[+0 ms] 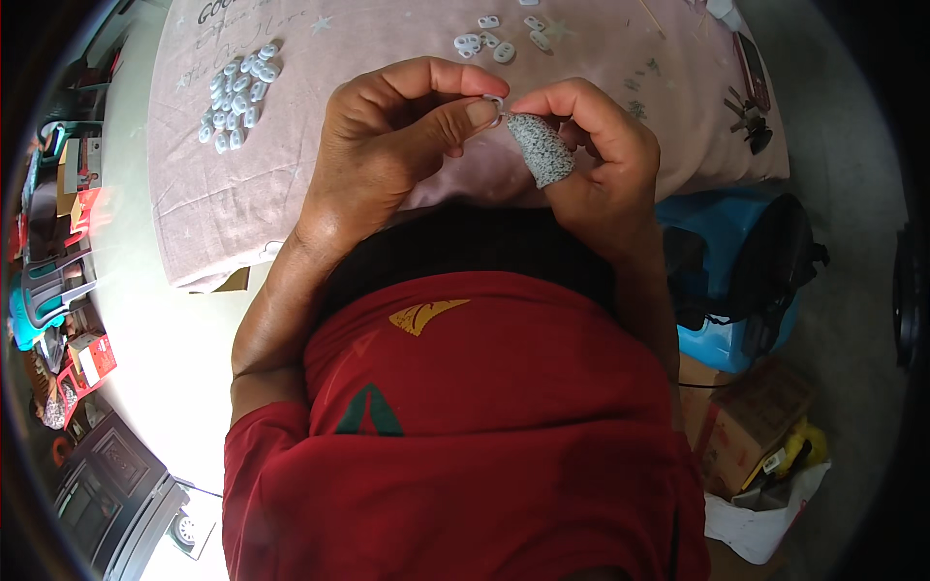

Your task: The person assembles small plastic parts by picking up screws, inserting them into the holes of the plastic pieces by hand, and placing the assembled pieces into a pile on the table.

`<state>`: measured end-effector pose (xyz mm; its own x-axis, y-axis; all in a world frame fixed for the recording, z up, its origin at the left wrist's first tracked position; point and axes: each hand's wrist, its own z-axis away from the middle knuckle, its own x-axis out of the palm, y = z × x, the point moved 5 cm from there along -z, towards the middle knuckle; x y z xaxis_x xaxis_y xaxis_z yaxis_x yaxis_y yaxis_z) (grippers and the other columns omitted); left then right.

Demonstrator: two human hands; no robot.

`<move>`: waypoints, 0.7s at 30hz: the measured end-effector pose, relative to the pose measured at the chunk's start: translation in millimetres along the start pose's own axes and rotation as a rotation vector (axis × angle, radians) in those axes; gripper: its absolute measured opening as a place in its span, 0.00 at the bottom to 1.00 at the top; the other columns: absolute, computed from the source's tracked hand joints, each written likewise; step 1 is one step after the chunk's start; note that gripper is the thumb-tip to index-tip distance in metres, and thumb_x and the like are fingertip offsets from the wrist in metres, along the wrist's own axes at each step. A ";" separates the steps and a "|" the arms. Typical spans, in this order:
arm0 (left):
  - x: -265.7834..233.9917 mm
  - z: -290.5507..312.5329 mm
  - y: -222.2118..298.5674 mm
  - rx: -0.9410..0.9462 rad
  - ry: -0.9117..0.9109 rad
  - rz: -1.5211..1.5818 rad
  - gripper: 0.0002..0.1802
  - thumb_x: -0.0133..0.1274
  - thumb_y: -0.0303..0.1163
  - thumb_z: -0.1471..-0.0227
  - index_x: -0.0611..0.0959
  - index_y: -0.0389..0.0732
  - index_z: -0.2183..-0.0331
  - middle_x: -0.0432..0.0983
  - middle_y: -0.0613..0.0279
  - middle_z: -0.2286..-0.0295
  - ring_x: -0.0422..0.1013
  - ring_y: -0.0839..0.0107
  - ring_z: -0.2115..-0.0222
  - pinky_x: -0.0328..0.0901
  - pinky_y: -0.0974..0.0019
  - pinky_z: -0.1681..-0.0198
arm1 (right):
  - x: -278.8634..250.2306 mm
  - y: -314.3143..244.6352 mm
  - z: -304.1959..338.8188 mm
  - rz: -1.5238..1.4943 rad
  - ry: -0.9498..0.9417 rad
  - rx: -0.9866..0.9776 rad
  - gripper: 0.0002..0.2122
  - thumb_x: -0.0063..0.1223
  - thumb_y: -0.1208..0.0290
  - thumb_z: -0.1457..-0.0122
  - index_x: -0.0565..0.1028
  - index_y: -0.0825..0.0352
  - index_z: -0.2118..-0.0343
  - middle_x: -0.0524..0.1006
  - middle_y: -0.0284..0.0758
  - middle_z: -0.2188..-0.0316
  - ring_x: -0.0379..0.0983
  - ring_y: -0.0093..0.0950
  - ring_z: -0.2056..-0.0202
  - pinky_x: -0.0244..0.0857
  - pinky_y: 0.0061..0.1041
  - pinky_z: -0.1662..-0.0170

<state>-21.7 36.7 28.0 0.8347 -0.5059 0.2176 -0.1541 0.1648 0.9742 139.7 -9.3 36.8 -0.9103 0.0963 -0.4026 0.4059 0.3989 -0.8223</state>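
Close together above the near part of the table, my two hands meet at fingertip height. Between thumb and index finger, my left hand (378,145) pinches a small pale plastic piece (498,108) that looks like a ring or loop. My right hand (610,155) is closed beside it, its index fingertip against the end of a grey speckled cover (541,150) that seems to sit over the thumb. Whatever lies between those right fingertips is too small to make out. A pile of small white oval plastic pieces (237,92) with holes lies to the left.
More white pieces (504,52) lie at the far middle of the pink tablecloth (387,34). Small dark bits (635,107), keys (748,118) and a phone (751,70) are on the right. Below the table's right side stand a blue container (722,339) and a cardboard box (751,421).
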 end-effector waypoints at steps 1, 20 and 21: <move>0.7 0.1 0.8 0.016 0.005 -0.022 0.09 0.56 0.24 0.47 0.82 0.35 0.62 0.77 0.69 0.72 0.67 0.86 0.75 0.62 0.82 0.72 | 0.0 -0.3 -0.1 0.001 0.000 0.000 0.10 0.52 0.85 0.52 0.76 0.70 0.65 0.75 0.28 0.72 0.67 0.14 0.72 0.60 0.13 0.68; 6.7 -2.2 -9.2 0.090 0.026 -0.091 0.07 0.56 0.21 0.47 0.83 0.34 0.64 0.78 0.67 0.74 0.69 0.86 0.74 0.64 0.82 0.73 | 1.5 -8.8 4.1 0.234 0.073 -0.163 0.08 0.54 0.85 0.53 0.75 0.71 0.69 0.76 0.35 0.76 0.74 0.24 0.73 0.67 0.20 0.69; 5.8 -5.5 -11.7 0.090 0.026 -0.092 0.07 0.56 0.21 0.47 0.83 0.34 0.64 0.78 0.67 0.74 0.69 0.86 0.74 0.64 0.82 0.73 | 1.1 -5.6 2.5 0.245 0.065 -0.144 0.08 0.53 0.85 0.53 0.76 0.71 0.68 0.76 0.35 0.75 0.74 0.23 0.73 0.67 0.20 0.69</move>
<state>-12.2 36.5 17.5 0.8607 -0.4930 0.1270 -0.1226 0.0414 0.9916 136.7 -13.7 39.9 -0.7916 0.2620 -0.5519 0.6029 0.4812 -0.6363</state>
